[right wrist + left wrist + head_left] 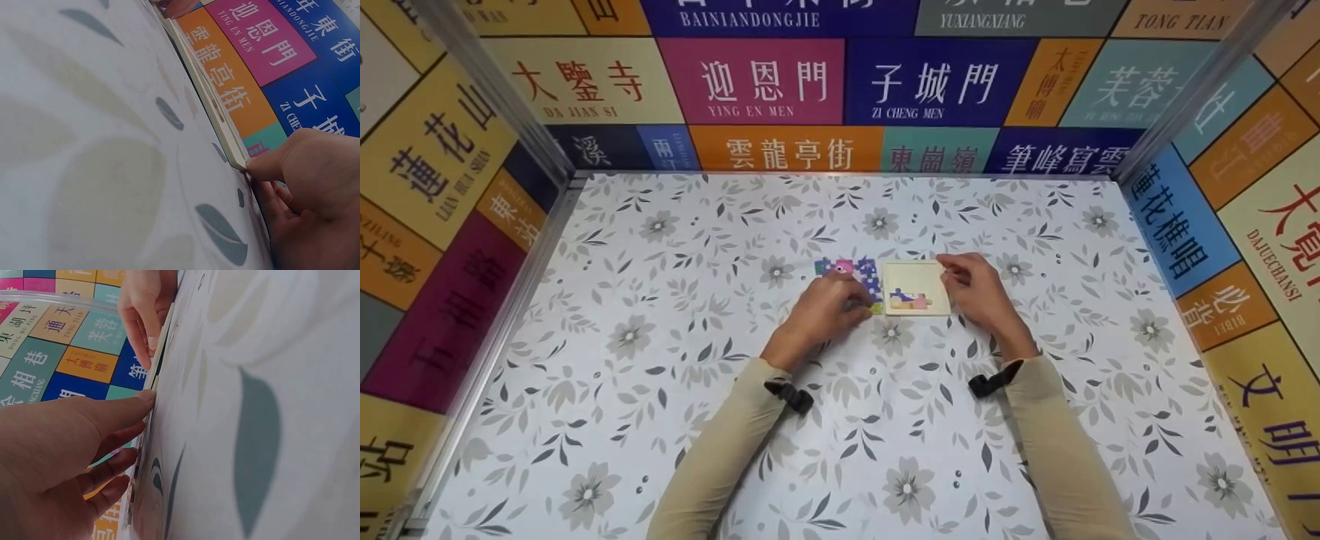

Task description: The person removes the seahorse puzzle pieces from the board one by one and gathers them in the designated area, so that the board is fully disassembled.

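Note:
A square cream puzzle tray [915, 276] lies flat at the table's middle, with a few joined jigsaw pieces [910, 301] along its lower left inside. Directly left of it is a group of purple, pink and green jigsaw pieces [871, 276], partly covered by my left hand [829, 306]. In the left wrist view, that hand's thumb [143, 396] reaches the seam beside the tray and its fingers lie loosely bent over the pieces. My right hand [976, 289] holds the tray's right edge; the right wrist view shows its thumb [261, 167] against the corner.
A white tablecloth [720, 450] with grey flowers and leaves covers the table. Coloured panels with Chinese lettering [754, 81] stand along the back and both sides. Dark bands [791, 396] sit around both wrists.

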Available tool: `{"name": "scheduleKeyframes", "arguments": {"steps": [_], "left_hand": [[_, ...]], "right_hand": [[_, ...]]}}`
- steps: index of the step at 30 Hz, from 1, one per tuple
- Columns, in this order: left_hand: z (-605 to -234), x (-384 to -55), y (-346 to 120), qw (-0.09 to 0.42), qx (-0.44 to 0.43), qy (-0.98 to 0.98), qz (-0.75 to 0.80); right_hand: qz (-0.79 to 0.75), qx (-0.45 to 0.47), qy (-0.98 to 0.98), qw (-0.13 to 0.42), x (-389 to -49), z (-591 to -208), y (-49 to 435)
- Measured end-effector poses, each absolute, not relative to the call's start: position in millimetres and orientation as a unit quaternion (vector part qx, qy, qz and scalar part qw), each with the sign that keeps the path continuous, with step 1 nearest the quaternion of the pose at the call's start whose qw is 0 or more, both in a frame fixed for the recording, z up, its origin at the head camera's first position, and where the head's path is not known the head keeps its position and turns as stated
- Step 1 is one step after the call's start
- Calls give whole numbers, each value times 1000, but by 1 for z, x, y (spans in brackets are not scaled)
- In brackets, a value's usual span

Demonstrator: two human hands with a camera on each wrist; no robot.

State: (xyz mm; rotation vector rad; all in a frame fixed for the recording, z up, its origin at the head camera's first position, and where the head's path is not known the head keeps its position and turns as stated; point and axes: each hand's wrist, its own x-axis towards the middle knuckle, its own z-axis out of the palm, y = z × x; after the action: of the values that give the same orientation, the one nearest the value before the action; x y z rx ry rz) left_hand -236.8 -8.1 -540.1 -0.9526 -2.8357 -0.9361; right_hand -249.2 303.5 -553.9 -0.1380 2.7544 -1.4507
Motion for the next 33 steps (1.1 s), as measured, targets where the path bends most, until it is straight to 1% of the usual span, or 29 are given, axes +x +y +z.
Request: {"name": "scheduleKeyframes", "arguments": {"steps": [10,23,30,33], "left_hand": [[-540,-236,-9,33,-308,-904,-294],[-540,-236,-12,32,-296,-912,-284],[-536,-237,0,55,-324,-900,-286],[-535,-237,10,52,-335,-893,-295]], "right_hand": [[-463,-42,885,10,-249,-554,302],[-461,-43,886,10,-250,-555,301],[-463,-47,885,12,-250,-555,303],[-466,-47,883,13,-249,-555,304]]}}
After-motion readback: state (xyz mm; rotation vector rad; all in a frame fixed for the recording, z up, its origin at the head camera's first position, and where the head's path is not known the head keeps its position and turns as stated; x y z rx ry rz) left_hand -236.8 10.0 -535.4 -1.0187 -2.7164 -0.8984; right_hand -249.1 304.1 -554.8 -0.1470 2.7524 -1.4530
